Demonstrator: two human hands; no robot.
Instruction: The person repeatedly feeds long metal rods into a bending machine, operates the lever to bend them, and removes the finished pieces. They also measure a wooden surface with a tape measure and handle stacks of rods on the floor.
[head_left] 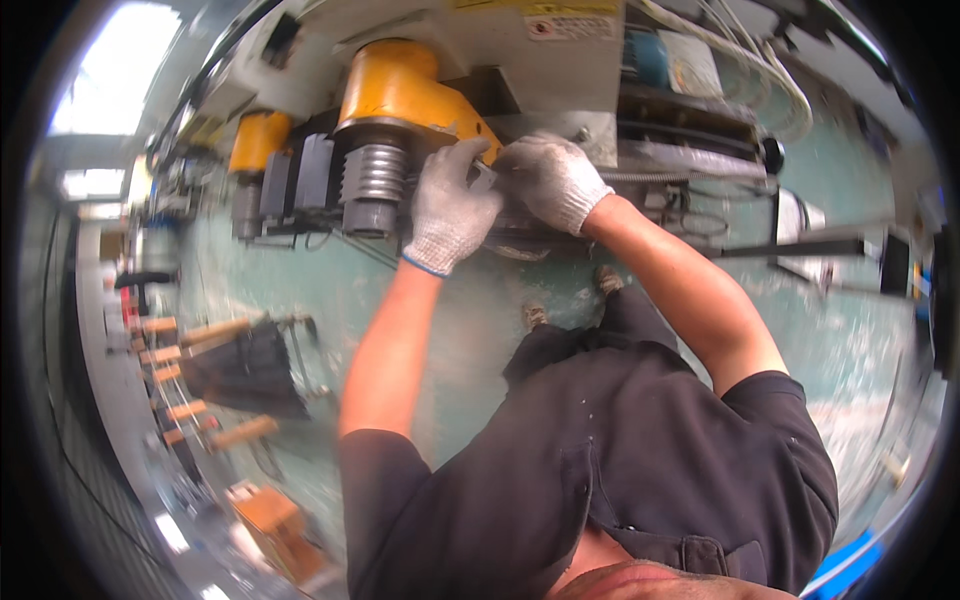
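Observation:
Both my hands wear white knit gloves and work close together at the front of a machine. My left hand (450, 208) is curled, its thumb and fingers pinching a small shiny metal piece (484, 178). Just right of it, my right hand (552, 180) is closed with its fingertips pointing toward that piece. What the right fingers hold, if anything, is hidden. A yellow machine arm (400, 90) reaches down to right beside the left fingertips. Below its rounded head sits a ribbed silver cylinder (373, 175), left of my left hand.
A second yellow machine head (260, 140) and grey blocks (313, 172) stand to the left. Behind my right hand is a metal plate (590, 135). A dark bar (800, 248) juts in at the right. A dark cart (250, 370) and brown box (275, 520) stand on the left.

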